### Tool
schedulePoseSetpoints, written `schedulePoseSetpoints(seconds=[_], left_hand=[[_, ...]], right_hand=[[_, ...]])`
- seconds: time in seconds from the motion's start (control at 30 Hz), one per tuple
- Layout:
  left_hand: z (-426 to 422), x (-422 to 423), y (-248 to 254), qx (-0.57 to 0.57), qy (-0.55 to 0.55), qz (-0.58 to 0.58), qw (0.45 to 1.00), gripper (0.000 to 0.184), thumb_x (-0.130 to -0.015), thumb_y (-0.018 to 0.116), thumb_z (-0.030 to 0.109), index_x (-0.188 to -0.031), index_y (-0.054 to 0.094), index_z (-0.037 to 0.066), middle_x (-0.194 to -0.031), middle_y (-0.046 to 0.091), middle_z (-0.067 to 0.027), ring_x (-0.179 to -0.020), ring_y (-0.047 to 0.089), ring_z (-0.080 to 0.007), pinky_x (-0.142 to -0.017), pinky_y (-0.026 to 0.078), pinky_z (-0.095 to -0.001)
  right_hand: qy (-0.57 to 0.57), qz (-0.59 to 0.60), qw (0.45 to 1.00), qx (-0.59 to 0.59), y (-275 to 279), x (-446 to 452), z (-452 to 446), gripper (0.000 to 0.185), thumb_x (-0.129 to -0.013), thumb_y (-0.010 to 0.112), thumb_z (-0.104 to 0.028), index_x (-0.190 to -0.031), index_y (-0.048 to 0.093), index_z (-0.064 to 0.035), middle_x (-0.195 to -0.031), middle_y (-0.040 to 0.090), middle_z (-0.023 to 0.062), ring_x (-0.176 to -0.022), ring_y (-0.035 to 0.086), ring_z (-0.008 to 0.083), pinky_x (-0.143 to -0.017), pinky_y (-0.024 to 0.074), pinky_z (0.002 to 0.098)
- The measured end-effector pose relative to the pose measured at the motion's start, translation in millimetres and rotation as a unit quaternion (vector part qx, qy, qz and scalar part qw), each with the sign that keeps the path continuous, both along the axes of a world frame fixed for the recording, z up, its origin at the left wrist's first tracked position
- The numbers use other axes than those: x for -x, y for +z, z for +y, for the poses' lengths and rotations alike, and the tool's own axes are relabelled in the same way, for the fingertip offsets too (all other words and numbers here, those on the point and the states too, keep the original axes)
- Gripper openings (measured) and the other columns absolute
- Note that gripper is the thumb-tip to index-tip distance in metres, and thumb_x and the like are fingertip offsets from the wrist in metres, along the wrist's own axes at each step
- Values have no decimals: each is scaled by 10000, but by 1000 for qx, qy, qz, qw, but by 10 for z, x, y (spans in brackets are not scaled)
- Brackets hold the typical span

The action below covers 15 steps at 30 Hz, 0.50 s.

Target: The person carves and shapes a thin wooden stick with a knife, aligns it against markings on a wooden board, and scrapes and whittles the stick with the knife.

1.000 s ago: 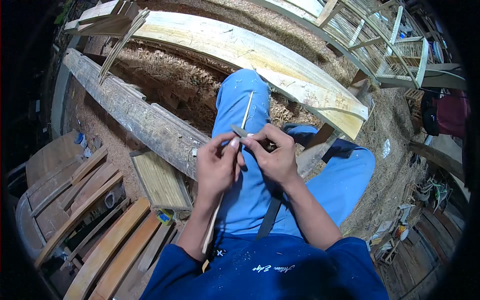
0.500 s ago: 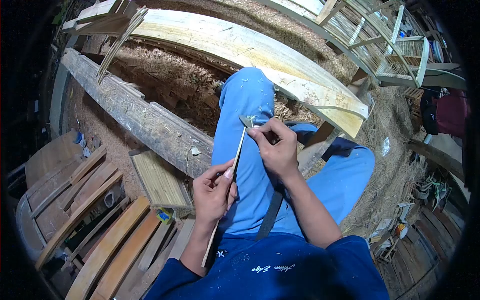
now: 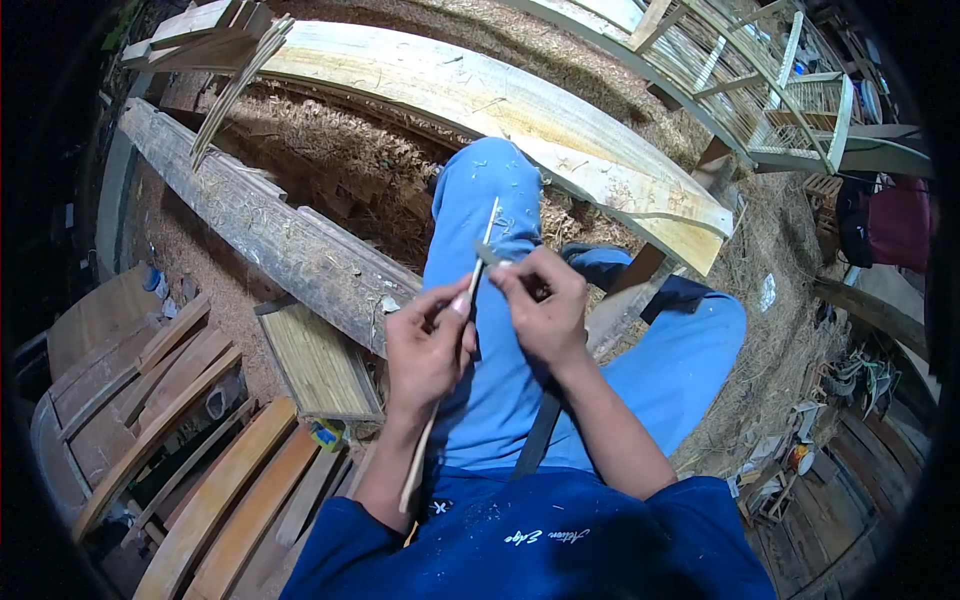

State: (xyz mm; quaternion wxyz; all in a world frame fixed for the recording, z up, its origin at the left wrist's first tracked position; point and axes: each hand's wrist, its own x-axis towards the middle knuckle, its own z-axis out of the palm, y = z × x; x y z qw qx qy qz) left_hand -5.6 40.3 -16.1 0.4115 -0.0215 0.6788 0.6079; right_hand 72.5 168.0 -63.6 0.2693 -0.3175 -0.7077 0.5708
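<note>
A thin bamboo or wood strip (image 3: 418, 462) runs from beside my left forearm up over my knee. My left hand (image 3: 428, 345) is closed around it, thumb on top, and its pale tip extends past my fingers. In my right hand (image 3: 548, 305), fingers pinch a small knife whose short grey blade (image 3: 487, 254) rests against the strip, a little beyond my left thumb. My fist hides the knife's handle. Curled shavings lie on my blue trouser leg (image 3: 490, 180) near the tip.
A long, pale plank (image 3: 480, 105) crosses beyond my knee, with a bundle of thin strips (image 3: 240, 90) at its left end. To the left lies a weathered beam (image 3: 270, 225). Curved boards (image 3: 215, 500) stand at lower left; a slatted frame (image 3: 780, 100) is upper right.
The blade has moved down the strip toward my left hand, and more of the strip's tip now shows beyond it. My left hand has shifted slightly upward, bringing both hands closer together.
</note>
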Motion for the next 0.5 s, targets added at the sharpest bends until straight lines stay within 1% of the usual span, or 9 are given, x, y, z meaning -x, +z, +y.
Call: schedulePoseSetpoints(seconds=[0.03, 0.07, 0.13, 0.17, 0.27, 0.3, 0.37, 0.47, 0.5], left_hand=[[-58, -64, 35, 7, -2, 0, 1000, 248, -992, 585, 86, -1197, 665, -29, -592, 580, -22, -388, 405, -42, -343, 267, -211], [-110, -106, 99, 23, 6, -16, 1000, 249, -991, 588, 85, -1197, 663, -32, -588, 578, -25, -380, 401, -46, -341, 265, -212], [-257, -219, 138, 16, 15, -33, 999, 245, -990, 593, 86, -1190, 664, -35, -584, 578, -29, -373, 406, -49, -336, 261, -212], [-318, -273, 155, 16, 16, -34, 999, 245, -990, 593, 86, -1190, 664, -35, -584, 578, -29, -373, 406, -49, -336, 261, -212], [-364, -324, 183, 24, 24, -45, 998, 241, -992, 595, 92, -1182, 662, -39, -585, 580, -34, -370, 413, -51, -334, 265, -210], [-318, -296, 186, 24, 21, -31, 999, 239, -993, 592, 89, -1180, 660, -42, -589, 582, -38, -369, 417, -54, -332, 268, -212], [-210, -185, 159, 24, 20, -11, 999, 236, -994, 589, 86, -1178, 657, -45, -592, 584, -41, -367, 421, -56, -330, 271, -214], [-18, 18, 70, 2, -16, 8, 1000, 240, -1001, 583, 80, -1200, 643, -40, -611, 596, -35, -390, 436, -42, -344, 299, -209], [42, 61, 35, -7, -14, 8, 1000, 243, -996, 588, 80, -1199, 644, -43, -608, 591, -38, -396, 444, -50, -352, 314, -212]], right_hand=[[-4, -29, 998, 51, -6, 7, 25, 125, -810, 762, -34, -777, 655, 22, -722, 638, 138, -650, 643, 228, -613, 476, 333], [-2, -28, 998, 53, -22, 19, 59, 125, -810, 762, -34, -777, 655, 22, -722, 638, 138, -650, 643, 228, -613, 476, 333], [7, -44, 998, 39, -21, 18, 92, 138, -812, 765, -43, -775, 652, 26, -711, 635, 134, -651, 642, 210, -612, 475, 325], [9, -75, 995, 59, 18, 19, 104, 152, -815, 770, -56, -775, 650, 28, -700, 630, 127, -647, 637, 195, -611, 473, 316], [6, -80, 995, 52, 4, 23, 78, 150, -814, 774, -57, -778, 652, 25, -708, 630, 126, -652, 635, 187, -612, 473, 313], [8, -77, 996, 52, 11, 25, 57, 150, -814, 774, -57, -778, 652, 25, -708, 630, 126, -652, 635, 187, -612, 473, 313], [18, -4, 999, 40, 25, 38, 17, 144, -812, 773, -50, -779, 652, 22, -721, 630, 130, -660, 636, 189, -612, 473, 319], [54, -6, 998, 28, 128, 6, 7, 140, -808, 775, -45, -782, 656, 22, -738, 637, 134, -671, 638, 187, -614, 474, 322], [52, 2, 997, 57, 95, 1, -7, 129, -807, 773, -43, -794, 664, 25, -737, 639, 135, -668, 641, 198, -613, 474, 322]])
